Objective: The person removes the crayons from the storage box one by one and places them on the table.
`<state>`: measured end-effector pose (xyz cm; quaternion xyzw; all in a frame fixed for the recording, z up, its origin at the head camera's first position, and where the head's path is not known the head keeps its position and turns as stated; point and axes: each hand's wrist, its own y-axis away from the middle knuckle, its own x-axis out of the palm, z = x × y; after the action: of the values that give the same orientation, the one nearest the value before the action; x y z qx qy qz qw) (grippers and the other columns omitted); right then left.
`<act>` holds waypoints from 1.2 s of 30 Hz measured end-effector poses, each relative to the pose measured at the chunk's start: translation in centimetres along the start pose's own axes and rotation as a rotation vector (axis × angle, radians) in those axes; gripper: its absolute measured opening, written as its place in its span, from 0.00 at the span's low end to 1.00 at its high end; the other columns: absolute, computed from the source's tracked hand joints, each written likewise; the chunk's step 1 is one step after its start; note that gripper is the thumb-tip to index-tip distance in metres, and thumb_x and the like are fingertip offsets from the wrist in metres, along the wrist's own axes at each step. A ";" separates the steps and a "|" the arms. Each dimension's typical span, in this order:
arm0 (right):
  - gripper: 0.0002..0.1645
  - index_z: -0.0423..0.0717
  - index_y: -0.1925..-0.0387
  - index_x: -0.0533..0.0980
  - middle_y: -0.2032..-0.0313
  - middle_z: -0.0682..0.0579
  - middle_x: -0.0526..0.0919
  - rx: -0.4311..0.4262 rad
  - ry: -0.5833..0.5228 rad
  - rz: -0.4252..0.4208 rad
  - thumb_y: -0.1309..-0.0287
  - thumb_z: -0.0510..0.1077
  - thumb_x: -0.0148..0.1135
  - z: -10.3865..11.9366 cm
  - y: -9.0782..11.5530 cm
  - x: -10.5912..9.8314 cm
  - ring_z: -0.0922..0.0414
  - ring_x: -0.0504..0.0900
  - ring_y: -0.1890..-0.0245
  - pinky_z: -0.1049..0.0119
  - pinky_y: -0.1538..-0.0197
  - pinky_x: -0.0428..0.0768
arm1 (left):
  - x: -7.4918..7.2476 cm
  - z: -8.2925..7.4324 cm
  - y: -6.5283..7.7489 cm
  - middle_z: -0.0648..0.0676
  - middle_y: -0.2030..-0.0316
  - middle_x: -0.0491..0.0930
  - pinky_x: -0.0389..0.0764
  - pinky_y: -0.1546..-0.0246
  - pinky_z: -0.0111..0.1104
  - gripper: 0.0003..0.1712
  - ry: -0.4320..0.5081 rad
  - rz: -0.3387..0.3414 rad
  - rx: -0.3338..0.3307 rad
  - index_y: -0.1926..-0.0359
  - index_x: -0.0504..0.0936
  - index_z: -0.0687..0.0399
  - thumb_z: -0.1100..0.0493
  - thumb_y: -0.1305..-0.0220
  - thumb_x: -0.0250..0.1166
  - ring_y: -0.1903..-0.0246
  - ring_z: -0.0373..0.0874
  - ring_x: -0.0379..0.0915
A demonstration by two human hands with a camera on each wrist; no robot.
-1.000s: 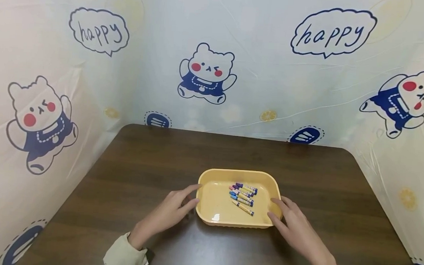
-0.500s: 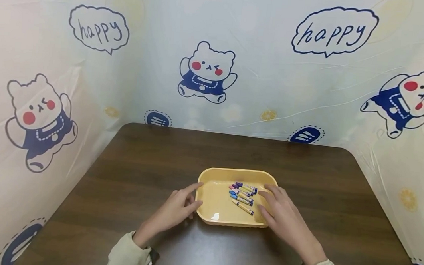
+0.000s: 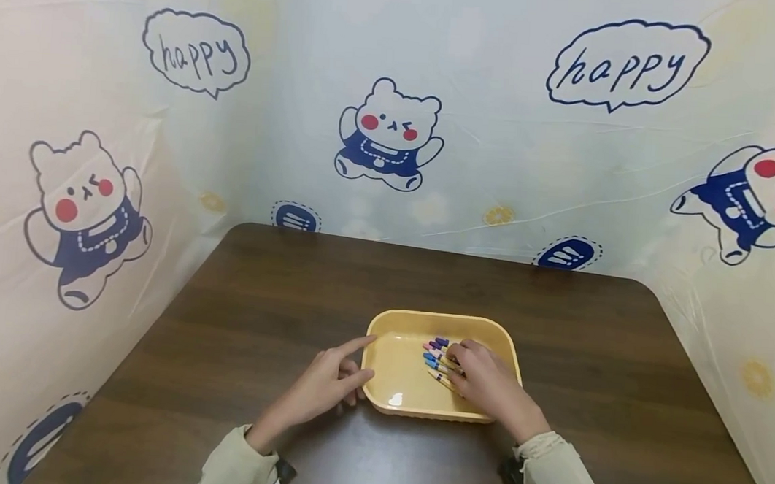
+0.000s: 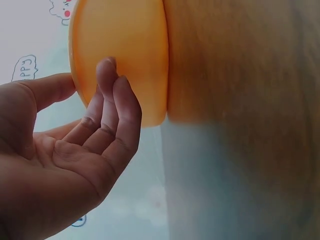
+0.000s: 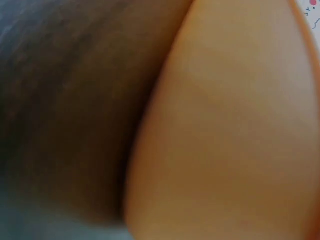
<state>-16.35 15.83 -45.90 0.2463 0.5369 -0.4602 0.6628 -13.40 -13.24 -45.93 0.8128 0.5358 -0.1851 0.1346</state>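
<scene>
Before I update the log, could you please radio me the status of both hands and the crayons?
Left hand at left end of yellow tray. Right hand on crayons, grip unclear. Crayons inside tray, partly hidden by right hand.

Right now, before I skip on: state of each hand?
Left hand: open, relaxed fingers touching the yellow tray.
Right hand: over the crayons; whether it holds any cannot be told.
</scene>
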 end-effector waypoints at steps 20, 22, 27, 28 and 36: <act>0.05 0.49 0.67 0.80 0.74 0.59 0.71 0.057 -0.077 0.004 0.44 0.39 0.70 -0.7 -0.9 0.9 0.62 0.68 0.73 0.68 0.71 0.69 | -0.1 0.3 -0.4 0.53 0.84 0.77 0.77 0.87 0.42 0.34 0.079 -0.016 -0.025 0.28 0.68 0.50 0.61 0.34 0.67 0.87 0.51 0.71; 0.04 0.48 0.68 0.80 0.75 0.59 0.71 0.056 -0.086 0.001 0.44 0.39 0.70 -0.6 -0.9 0.9 0.62 0.68 0.74 0.69 0.72 0.68 | 0.0 0.3 -0.4 0.54 0.84 0.78 0.77 0.87 0.44 0.34 0.101 -0.010 -0.025 0.28 0.67 0.52 0.62 0.33 0.66 0.87 0.54 0.71; 0.04 0.46 0.66 0.81 0.74 0.58 0.72 0.068 -0.110 -0.029 0.44 0.39 0.69 -0.6 -0.9 0.5 0.63 0.69 0.75 0.70 0.74 0.68 | 0.0 0.3 -0.8 0.55 0.83 0.78 0.76 0.87 0.42 0.34 0.130 -0.016 -0.006 0.28 0.66 0.55 0.64 0.33 0.65 0.86 0.58 0.71; 0.04 0.46 0.66 0.81 0.75 0.58 0.72 0.068 -0.111 -0.031 0.44 0.39 0.69 -0.5 -0.9 0.5 0.63 0.69 0.75 0.70 0.74 0.68 | 0.0 0.3 -0.8 0.55 0.83 0.78 0.76 0.86 0.41 0.34 0.136 -0.016 -0.010 0.28 0.66 0.55 0.64 0.33 0.65 0.86 0.56 0.71; 0.04 0.45 0.66 0.81 0.75 0.59 0.74 0.078 -0.161 -0.047 0.44 0.38 0.68 -0.7 -0.4 0.0 0.66 0.71 0.78 0.71 0.75 0.70 | 0.2 0.5 -0.5 0.57 0.82 0.79 0.74 0.85 0.35 0.35 0.190 -0.009 -0.047 0.28 0.66 0.54 0.64 0.34 0.66 0.86 0.44 0.69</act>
<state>-17.03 16.23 -46.10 0.2218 0.4691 -0.5145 0.6826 -13.88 -13.05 -46.51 0.8208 0.5540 -0.0953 0.1012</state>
